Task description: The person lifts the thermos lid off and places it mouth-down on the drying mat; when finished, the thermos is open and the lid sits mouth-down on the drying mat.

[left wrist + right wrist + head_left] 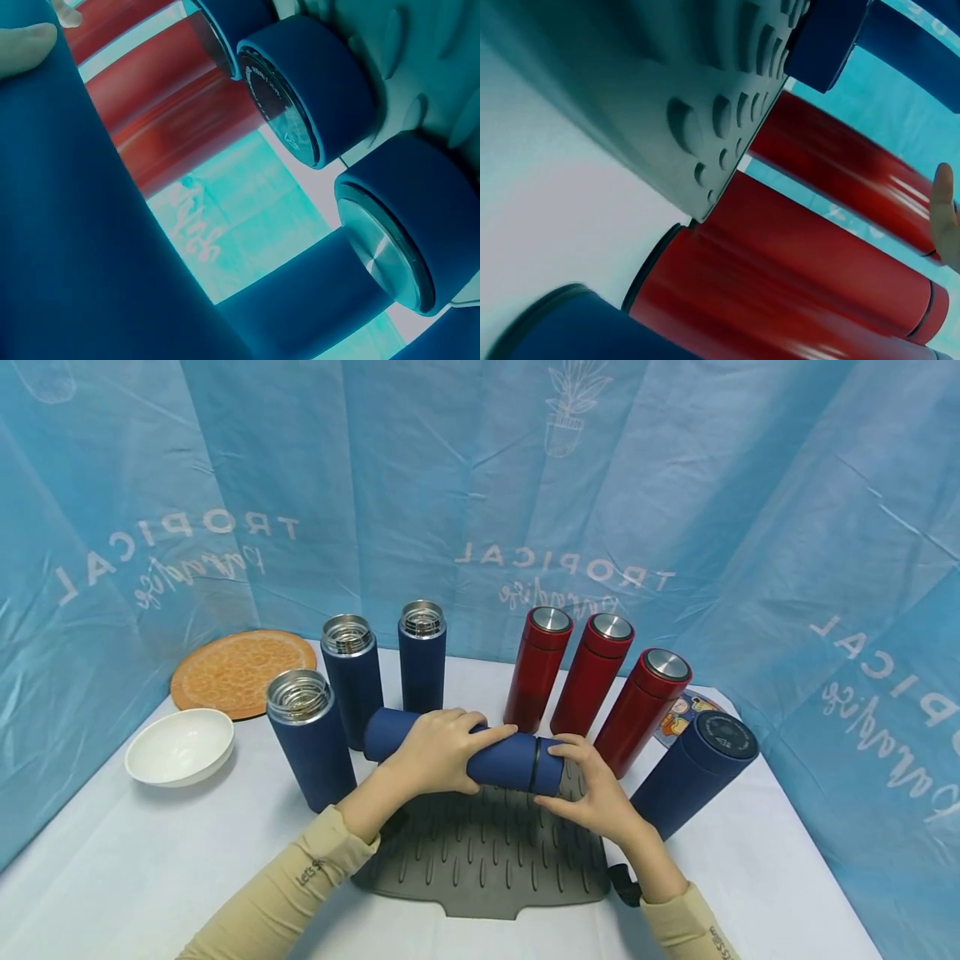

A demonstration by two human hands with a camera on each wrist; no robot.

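Observation:
A blue thermos flask (498, 760) lies sideways above the grey ridged mat, its lid end pointing right. My left hand (442, 750) grips its body from above, with the thumb (30, 46) along the blue side in the left wrist view. My right hand (596, 789) holds the lid (549, 767) between thumb and fingers; a dark ring marks the seam between lid and body. In the right wrist view only a bit of a finger (945, 214) shows. On the mat sit loose blue lids (405, 225), mostly hidden behind the flask and hands in the head view.
Three lidless blue flasks (303, 739) stand at left, near a white bowl (180, 747) and an orange round board (240, 668). Three red flasks (577, 681) stand at right, beside a lidded blue flask (693, 772). The grey mat (480, 868) lies in front; a blue curtain (450, 485) hangs behind.

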